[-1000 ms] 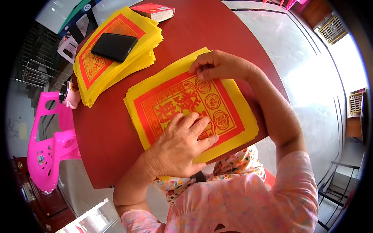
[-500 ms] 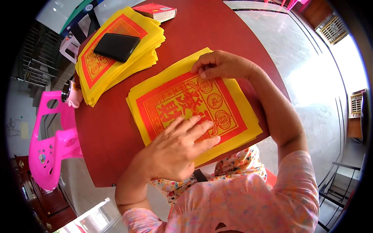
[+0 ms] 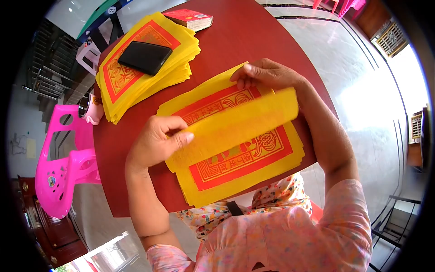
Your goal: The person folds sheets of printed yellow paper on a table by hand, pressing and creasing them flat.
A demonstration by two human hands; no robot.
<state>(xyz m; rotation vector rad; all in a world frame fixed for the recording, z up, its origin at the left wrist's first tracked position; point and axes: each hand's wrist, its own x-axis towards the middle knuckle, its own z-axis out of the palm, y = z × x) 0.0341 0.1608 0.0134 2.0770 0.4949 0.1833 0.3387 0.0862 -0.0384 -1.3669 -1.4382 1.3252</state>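
My left hand (image 3: 158,138) pinches the left end of a yellow sheet (image 3: 235,129), which is folded over so that its plain back shows. Beneath it lies a stack of yellow sheets (image 3: 244,174) with red and gold print, near the table's front edge. At the stack's far right corner, my right hand (image 3: 267,75) has its fingers curled and pressed together at the paper's edge; whether it grips the folded sheet or those below is hard to make out.
A second yellow stack (image 3: 181,41) stands at the back left of the red table (image 3: 240,41), with a black phone (image 3: 145,57) on it. Behind it lies a red book (image 3: 190,18). A pink cup (image 3: 93,109) and pink chair (image 3: 63,163) are at the left.
My left hand has gone from lying spread on the print to the left edge, where it has taken hold of the top sheet. That sheet's near side has been lifted and folded away from me.
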